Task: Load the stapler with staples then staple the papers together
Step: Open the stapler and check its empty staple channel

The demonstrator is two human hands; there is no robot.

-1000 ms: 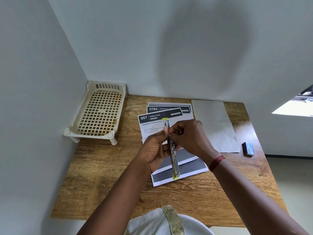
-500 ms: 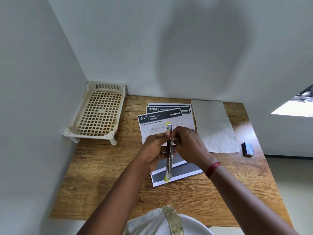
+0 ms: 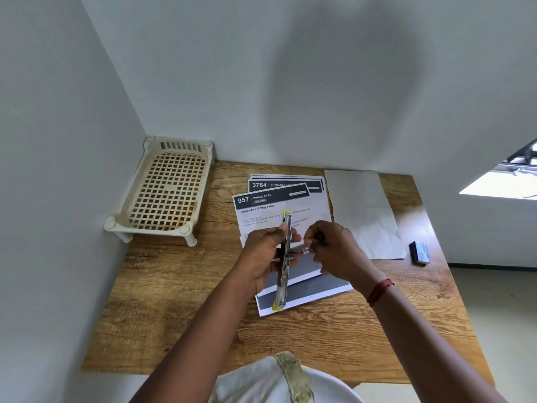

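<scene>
Against two pale walls, the wooden worktop [image 3: 174,315] carries a cream tray [image 3: 165,190] in the corner, printed papers [image 3: 290,199], a blank sheet [image 3: 360,210] and a small staple box [image 3: 420,253]. Above the papers, the left hand [image 3: 266,257] grasps the opened stapler [image 3: 284,263]. The right hand [image 3: 334,251], half a second ago touching it, has drawn just aside, fingers pinched; whether they hold anything I cannot tell.

We see a wooden table [image 3: 162,309] set into a corner between pale walls. At its far left a cream lattice tray [image 3: 168,193] stands on short legs. Near the middle lie overlapping printed papers [image 3: 290,199] with dark headers. Just right of them rests a blank grey sheet [image 3: 363,213], and near the right edge a small dark box [image 3: 420,253].
</scene>
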